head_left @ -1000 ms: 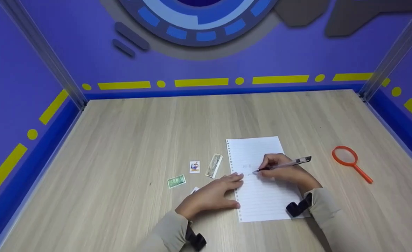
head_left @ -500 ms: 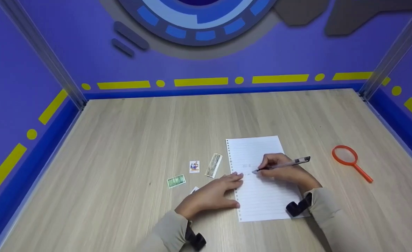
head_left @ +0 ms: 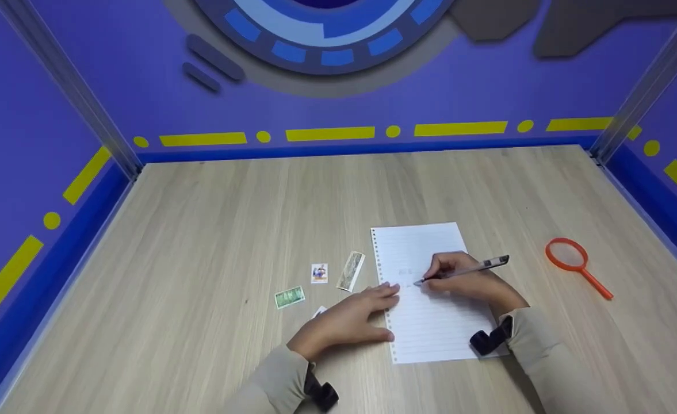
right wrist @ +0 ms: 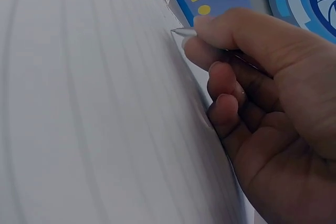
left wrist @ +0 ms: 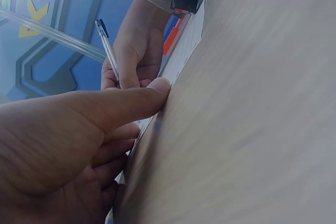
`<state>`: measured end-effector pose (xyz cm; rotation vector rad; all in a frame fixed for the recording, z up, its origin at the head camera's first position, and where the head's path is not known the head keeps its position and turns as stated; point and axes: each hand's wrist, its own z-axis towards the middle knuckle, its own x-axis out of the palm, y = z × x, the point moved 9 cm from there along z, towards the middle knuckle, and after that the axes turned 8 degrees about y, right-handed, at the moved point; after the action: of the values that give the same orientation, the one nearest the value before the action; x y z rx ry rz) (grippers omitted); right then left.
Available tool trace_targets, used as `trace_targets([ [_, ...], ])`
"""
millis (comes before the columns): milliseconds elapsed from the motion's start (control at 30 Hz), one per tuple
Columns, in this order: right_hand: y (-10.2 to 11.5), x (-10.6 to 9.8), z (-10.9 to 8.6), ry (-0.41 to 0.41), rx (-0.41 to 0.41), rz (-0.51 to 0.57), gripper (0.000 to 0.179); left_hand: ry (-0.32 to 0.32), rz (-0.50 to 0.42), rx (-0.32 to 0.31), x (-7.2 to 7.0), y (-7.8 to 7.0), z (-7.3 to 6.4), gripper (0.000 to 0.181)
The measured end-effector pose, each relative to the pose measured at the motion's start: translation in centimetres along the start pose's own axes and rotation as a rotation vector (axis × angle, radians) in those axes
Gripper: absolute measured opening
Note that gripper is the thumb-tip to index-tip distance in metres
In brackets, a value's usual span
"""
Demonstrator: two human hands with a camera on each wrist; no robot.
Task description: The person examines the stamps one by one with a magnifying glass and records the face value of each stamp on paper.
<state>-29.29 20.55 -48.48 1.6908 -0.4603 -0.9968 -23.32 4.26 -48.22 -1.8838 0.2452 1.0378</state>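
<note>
A lined sheet of paper (head_left: 430,339) with a punched left edge lies on the table. My right hand (head_left: 467,279) rests on it and pinches a clear-barrelled pen (head_left: 490,263) with a dark end. The pen tip meets the paper beside some faint writing (head_left: 405,272) near the left margin. In the right wrist view the thumb and forefinger close round the pen tip (right wrist: 184,32), with the other fingers curled below. My left hand (head_left: 352,319) lies on the sheet's left edge, its fingers extended and thumb spread. In the left wrist view the left thumb (left wrist: 142,100) touches the paper's edge.
Left of the sheet lie a long grey stamp (head_left: 351,271), a small colourful stamp (head_left: 319,273) and a green stamp (head_left: 289,297). Another small white piece (head_left: 319,311) is partly hidden by the left hand. An orange magnifying glass (head_left: 568,255) lies to the right on the wooden table (head_left: 200,241).
The pen tilts and shifts very slightly, its tip staying by the same line of writing. Both hands otherwise keep their places, and the stamps and magnifying glass have not moved.
</note>
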Motion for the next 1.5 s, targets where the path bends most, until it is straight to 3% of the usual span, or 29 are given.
trace_targets([
  [1067,0.28,0.22,0.06,0.033,-0.035,0.012,0.011,0.002,-0.034,-0.012,-0.02,-0.06,-0.17,0.067],
  [1500,0.06,0.20,-0.05,0.049,0.002,0.003,0.015,0.003,-0.007,-0.011,0.01,-0.10,-0.11,0.068],
])
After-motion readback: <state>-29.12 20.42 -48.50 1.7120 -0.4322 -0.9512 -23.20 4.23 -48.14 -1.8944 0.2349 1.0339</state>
